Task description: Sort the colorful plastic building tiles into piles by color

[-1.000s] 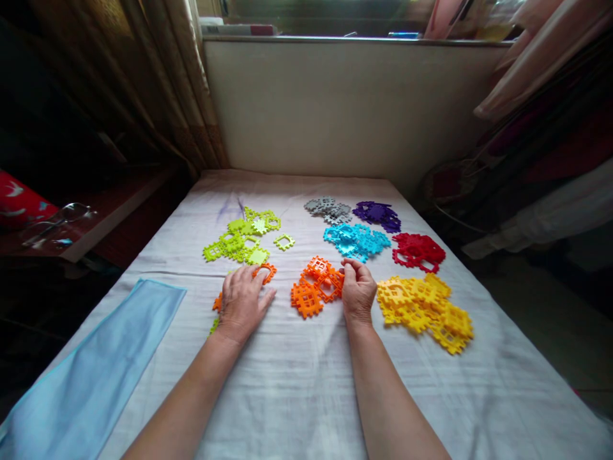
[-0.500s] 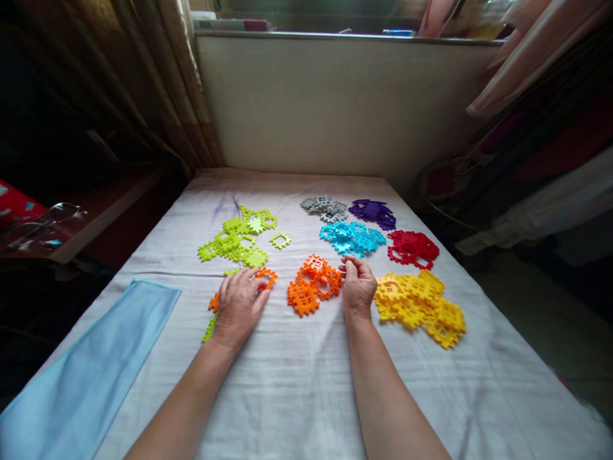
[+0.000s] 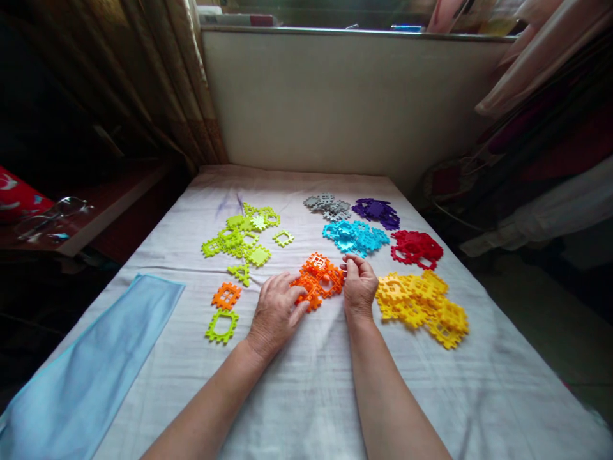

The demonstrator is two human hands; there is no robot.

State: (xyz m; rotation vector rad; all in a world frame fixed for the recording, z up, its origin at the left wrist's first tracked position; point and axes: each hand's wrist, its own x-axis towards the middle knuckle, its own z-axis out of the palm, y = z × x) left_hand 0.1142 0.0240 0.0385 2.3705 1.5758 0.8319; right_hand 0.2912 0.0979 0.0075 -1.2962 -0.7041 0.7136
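Observation:
My left hand (image 3: 275, 310) is at the left edge of a pile of orange interlocking plastic tiles (image 3: 328, 284), fingers curled over an orange tile (image 3: 299, 281); the fingers partly hide it. Close to the pile's right side, my right hand (image 3: 360, 284) is closed with its fingertips pinched together; what they hold, if anything, is hidden. Left of my left hand lie a separate orange square tile (image 3: 227, 296), a lime green square frame (image 3: 223, 326) and a lime green triangle (image 3: 241, 274).
Lime green tiles (image 3: 234, 239) lie spread at the back left. Grey (image 3: 328, 206), purple (image 3: 376, 213), blue (image 3: 355, 237), red (image 3: 416, 248) and yellow tiles (image 3: 421, 303) form piles on the right. A light blue cloth (image 3: 103, 364) covers the sheet's left side.
My left hand has moved right with an orange tile, from beside the lime green pieces to the orange pile. The single orange tile and green frame are uncovered. My right hand stays put.

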